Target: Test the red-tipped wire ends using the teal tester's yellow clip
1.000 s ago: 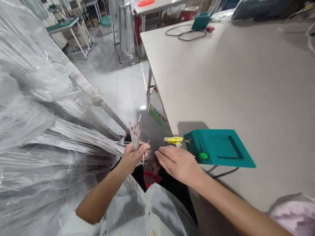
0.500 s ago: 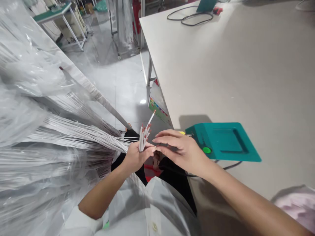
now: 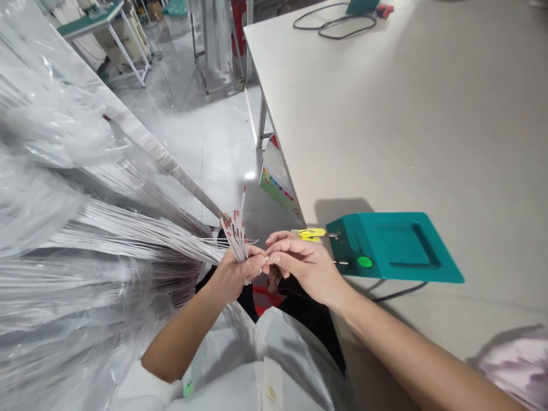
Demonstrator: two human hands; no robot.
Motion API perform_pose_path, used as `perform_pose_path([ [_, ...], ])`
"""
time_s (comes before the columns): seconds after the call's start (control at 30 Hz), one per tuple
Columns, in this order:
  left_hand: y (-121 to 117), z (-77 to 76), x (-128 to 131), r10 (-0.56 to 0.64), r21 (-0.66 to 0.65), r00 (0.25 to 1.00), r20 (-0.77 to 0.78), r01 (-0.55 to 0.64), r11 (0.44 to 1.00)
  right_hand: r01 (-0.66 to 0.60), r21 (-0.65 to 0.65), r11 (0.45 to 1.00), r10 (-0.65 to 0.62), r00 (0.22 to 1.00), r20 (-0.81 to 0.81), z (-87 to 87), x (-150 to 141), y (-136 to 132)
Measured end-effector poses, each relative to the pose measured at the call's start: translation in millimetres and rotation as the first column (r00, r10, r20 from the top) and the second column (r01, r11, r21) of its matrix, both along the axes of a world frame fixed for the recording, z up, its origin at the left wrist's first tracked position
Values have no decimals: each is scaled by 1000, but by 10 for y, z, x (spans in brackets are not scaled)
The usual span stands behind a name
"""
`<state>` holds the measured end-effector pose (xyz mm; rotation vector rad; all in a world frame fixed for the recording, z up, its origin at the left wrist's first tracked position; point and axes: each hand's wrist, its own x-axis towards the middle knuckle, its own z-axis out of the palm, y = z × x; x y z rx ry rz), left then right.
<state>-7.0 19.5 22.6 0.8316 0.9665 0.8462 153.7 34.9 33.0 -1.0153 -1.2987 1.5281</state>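
My left hand [image 3: 233, 277] is closed around a bunch of thin white wires [image 3: 237, 238] with reddish ends, which fan out above the fist. One wire stands up higher than the others. Thumb and fingers of my right hand [image 3: 302, 260] are pinched together right at the left thumb tip; what lies between them is too small to make out. Just beyond the right hand, a yellow clip [image 3: 311, 234] is fixed by a metal pin to a teal device [image 3: 363, 240] with a green button [image 3: 365, 262] at the table edge.
Long white wires [image 3: 149, 228] under clear plastic [image 3: 34, 188] fill the left side. The pale table [image 3: 385, 131] spans the right, with a black cable [image 3: 342, 25] at its far end and pinkish cloth [image 3: 518, 365] near me. Below its edge stands a printed box [image 3: 278, 182].
The wire bunch has tilted to the left in my left hand. My right hand has shifted slightly left and its fingers have closed together, uncovering the yellow clip.
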Motion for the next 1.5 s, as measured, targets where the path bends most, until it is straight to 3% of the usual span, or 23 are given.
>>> perform_pose_path([
  [0.1, -10, -16, 44, 47, -54, 996, 73, -43, 998, 65, -212, 975, -102, 981, -167, -72, -88, -60],
  [0.2, -11, -41, 84, 81, -94, 986, 145, -68, 993, 104, -333, 937, -193, 949, -249, -99, -141, -90],
  [0.3, -12, -61, 111, 90, -132, 978, 188, -66, 989, 96, -376, 922, -207, 941, -268, -112, -158, -104],
  [0.4, -14, -64, 122, 87, -147, 971, 224, -54, 988, 119, -336, 934, -210, 946, -248, -150, -140, -111],
  [0.57, -17, -59, 102, 79, -76, 988, 134, -69, 995, 195, -144, 970, -211, 972, -105, -202, -84, -105],
  [0.7, -37, -66, 97, 67, 5, 998, -3, -67, 998, 237, 182, 954, -257, 961, 98, -153, -61, -102],
  [0.8, -62, -85, 126, 104, 38, 992, -64, -102, 994, 203, 478, 855, -362, 893, 269, -124, -57, -118],
  [0.9, -84, -114, 171, 142, 46, 988, -65, -139, 989, 128, 667, 734, -478, 796, 372, -155, -38, -137],
  [1.03, -100, -138, 205, 197, 10, 979, -60, -197, 980, -91, 812, 576, -569, 668, 479, -217, 40, -145],
  [1.13, -106, -132, 195, 202, 8, 977, -70, -202, 979, -223, 818, 529, -581, 608, 542, -206, 115, -150],
  [1.2, -105, -120, 180, 195, 13, 978, -69, -194, 981, -196, 801, 565, -556, 627, 546, -181, 154, -159],
  [1.3, -99, -101, 166, 206, 27, 977, -55, -205, 978, -7, 711, 703, -479, 735, 481, -157, 182, -173],
  [1.4, -95, -85, 169, 204, 28, 977, -63, -202, 979, 172, 460, 871, -367, 851, 377, -164, 168, -166],
  [1.5, -105, -76, 178, 172, 25, 981, -85, -170, 985, 185, 253, 950, -254, 927, 276, -171, 120, -133],
])
